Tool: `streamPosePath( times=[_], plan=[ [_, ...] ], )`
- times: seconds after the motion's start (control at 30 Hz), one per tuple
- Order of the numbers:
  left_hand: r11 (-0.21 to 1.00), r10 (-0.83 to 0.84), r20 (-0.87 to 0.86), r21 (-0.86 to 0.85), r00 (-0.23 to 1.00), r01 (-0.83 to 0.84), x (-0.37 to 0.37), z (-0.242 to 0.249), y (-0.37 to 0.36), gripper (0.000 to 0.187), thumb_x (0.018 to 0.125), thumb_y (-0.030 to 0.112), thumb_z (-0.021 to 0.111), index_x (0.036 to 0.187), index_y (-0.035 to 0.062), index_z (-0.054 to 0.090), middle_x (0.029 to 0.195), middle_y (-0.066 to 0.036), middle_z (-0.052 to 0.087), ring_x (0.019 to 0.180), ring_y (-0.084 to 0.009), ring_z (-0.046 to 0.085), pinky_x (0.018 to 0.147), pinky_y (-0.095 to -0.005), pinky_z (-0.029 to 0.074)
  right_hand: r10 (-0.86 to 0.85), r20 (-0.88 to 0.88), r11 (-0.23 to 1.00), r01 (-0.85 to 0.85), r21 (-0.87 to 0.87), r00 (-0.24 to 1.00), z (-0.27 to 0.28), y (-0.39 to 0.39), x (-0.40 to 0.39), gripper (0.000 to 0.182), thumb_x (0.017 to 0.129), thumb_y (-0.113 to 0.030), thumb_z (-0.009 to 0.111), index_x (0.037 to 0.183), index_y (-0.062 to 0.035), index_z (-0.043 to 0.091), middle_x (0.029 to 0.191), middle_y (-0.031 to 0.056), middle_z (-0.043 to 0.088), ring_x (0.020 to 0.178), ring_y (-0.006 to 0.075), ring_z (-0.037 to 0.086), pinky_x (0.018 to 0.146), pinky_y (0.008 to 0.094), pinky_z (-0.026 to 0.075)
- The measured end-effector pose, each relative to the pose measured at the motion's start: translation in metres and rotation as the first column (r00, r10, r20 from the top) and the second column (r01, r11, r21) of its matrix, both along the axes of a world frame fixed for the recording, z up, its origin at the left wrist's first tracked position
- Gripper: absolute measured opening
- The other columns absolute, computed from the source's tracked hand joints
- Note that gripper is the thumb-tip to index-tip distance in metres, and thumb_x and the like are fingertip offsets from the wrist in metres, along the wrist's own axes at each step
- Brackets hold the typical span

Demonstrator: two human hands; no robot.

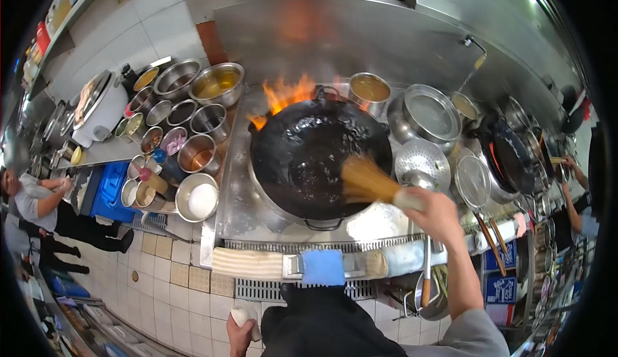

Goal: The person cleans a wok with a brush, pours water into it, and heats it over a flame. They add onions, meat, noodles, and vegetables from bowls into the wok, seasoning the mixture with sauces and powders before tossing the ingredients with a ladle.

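I see my right hand [438, 214] w/ fingers clamped on bamboo brush [367, 180]; its bristles are inside black wok [318, 157], flames at far rim; wok looks wet, no food, so scrubbing seems half done; left hand [239, 331] is low by my hip, curled on white cloth [244, 317].

Bright fisheye view, dark corners, steel glare.

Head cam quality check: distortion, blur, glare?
Head view: strong fisheye, black corners, counter edges bowed; brush bristles smeared by motion over the wok, right hand fairly sharp; flames blown out and reflected as orange glare on the steel backsplash.
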State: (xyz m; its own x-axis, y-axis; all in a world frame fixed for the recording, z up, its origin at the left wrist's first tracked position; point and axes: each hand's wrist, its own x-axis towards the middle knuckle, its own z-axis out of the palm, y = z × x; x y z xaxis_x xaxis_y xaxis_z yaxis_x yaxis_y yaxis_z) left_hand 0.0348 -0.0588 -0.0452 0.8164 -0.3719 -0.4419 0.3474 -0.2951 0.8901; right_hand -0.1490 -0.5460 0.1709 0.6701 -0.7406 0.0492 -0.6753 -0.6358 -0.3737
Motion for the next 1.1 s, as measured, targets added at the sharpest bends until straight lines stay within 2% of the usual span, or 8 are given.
streamPosePath(
  times=[0.07, 0.2, 0.27, 0.4, 0.5, 0.7, 0.93, 1.1],
  plan=[
    [0.998, 0.063, 0.003, -0.023, 0.998, -0.063, 0.000, -0.004, 0.009, 0.042, 0.072, 0.005, 0.069, 0.111, -0.0012, 0.056, 0.094, -0.008, 0.063, 0.083, -0.0179, 0.062, 0.074, -0.0320, 0.052, 0.195, -0.220, 0.979, -0.205, -0.021, 0.956, -0.036, -0.022, 0.076, 0.032, 0.082, -0.031, 0.064, 0.110, -0.0168, 0.070, 0.091, 0.0173, 0.071, 0.089, 0.0381, 0.068, 0.078, 0.0481, 0.054],
    [0.990, 0.025, 0.138, 0.137, 0.990, -0.044, -0.013, -0.023, 0.047, 0.043, 0.080, 0.010, 0.068, 0.120, -0.0008, 0.054, 0.102, -0.010, 0.064, 0.090, -0.0214, 0.063, 0.077, -0.0343, 0.053, -0.008, -0.025, 1.000, 0.008, 0.009, 1.000, -0.087, -0.050, 0.212, 0.030, 0.085, -0.035, 0.063, 0.105, -0.0138, 0.070, 0.094, 0.0198, 0.071, 0.090, 0.0371, 0.069, 0.079, 0.0492, 0.055],
    [0.930, -0.065, 0.239, 0.367, 0.969, -0.028, -0.018, -0.018, 0.053, 0.042, 0.086, 0.013, 0.066, 0.125, -0.0003, 0.055, 0.107, -0.011, 0.063, 0.094, -0.0207, 0.061, 0.078, -0.0337, 0.052, -0.083, 0.148, 0.993, 0.095, -0.074, 0.986, -0.111, -0.036, 0.232, 0.030, 0.085, -0.033, 0.063, 0.106, -0.0134, 0.071, 0.090, 0.0209, 0.071, 0.086, 0.0389, 0.069, 0.076, 0.0493, 0.056],
    [0.972, 0.145, 0.034, 0.182, 0.989, -0.149, -0.047, -0.011, 0.080, 0.049, 0.089, 0.022, 0.064, 0.129, -0.0023, 0.052, 0.114, -0.016, 0.063, 0.104, -0.0255, 0.061, 0.087, -0.0363, 0.050, 0.191, 0.052, 0.972, -0.181, -0.151, 0.980, -0.119, 0.029, 0.178, 0.034, 0.079, -0.025, 0.065, 0.112, -0.0171, 0.067, 0.074, 0.0219, 0.067, 0.069, 0.0400, 0.068, 0.067, 0.0502, 0.056],
    [0.903, 0.000, 0.530, 0.364, 0.848, -0.227, -0.075, -0.041, 0.109, 0.046, 0.090, 0.024, 0.062, 0.127, -0.0019, 0.053, 0.111, -0.014, 0.063, 0.100, -0.0231, 0.060, 0.082, -0.0353, 0.049, 0.093, -0.264, 0.959, -0.158, -0.237, 0.960, -0.126, -0.009, 0.144, 0.048, 0.074, -0.030, 0.069, 0.120, -0.0212, 0.067, 0.080, 0.0174, 0.070, 0.071, 0.0320, 0.071, 0.065, 0.0440, 0.057],
    [0.979, 0.102, 0.025, 0.175, 0.994, -0.105, -0.043, 0.029, 0.054, 0.039, 0.090, 0.023, 0.061, 0.119, -0.0024, 0.056, 0.103, -0.015, 0.063, 0.092, -0.0273, 0.060, 0.078, -0.0384, 0.048, -0.075, 0.139, 0.969, 0.105, -0.223, 0.987, -0.125, -0.065, 0.226, 0.022, 0.083, -0.029, 0.061, 0.091, -0.0113, 0.070, 0.077, 0.0199, 0.070, 0.074, 0.0386, 0.070, 0.069, 0.0497, 0.056],
    [0.975, 0.167, 0.068, 0.137, 0.984, -0.175, -0.032, 0.073, 0.028, 0.033, 0.088, 0.018, 0.062, 0.113, -0.0031, 0.059, 0.097, -0.010, 0.063, 0.087, -0.0219, 0.059, 0.074, -0.0347, 0.048, 0.142, -0.055, 0.929, -0.152, -0.336, 0.988, -0.107, -0.015, 0.147, 0.016, 0.076, -0.022, 0.066, 0.091, -0.0165, 0.069, 0.068, 0.0140, 0.068, 0.064, 0.0321, 0.069, 0.060, 0.0452, 0.055],
    [0.989, 0.122, 0.032, 0.086, 0.992, -0.124, -0.030, 0.086, 0.015, 0.036, 0.087, 0.015, 0.063, 0.116, -0.0048, 0.058, 0.097, -0.011, 0.063, 0.089, -0.0240, 0.059, 0.077, -0.0361, 0.048, -0.189, 0.107, 0.977, 0.198, -0.078, 0.976, -0.135, -0.089, 0.217, 0.027, 0.082, -0.032, 0.065, 0.097, -0.0114, 0.070, 0.091, 0.0215, 0.071, 0.085, 0.0381, 0.071, 0.074, 0.0490, 0.057]
  ],
)
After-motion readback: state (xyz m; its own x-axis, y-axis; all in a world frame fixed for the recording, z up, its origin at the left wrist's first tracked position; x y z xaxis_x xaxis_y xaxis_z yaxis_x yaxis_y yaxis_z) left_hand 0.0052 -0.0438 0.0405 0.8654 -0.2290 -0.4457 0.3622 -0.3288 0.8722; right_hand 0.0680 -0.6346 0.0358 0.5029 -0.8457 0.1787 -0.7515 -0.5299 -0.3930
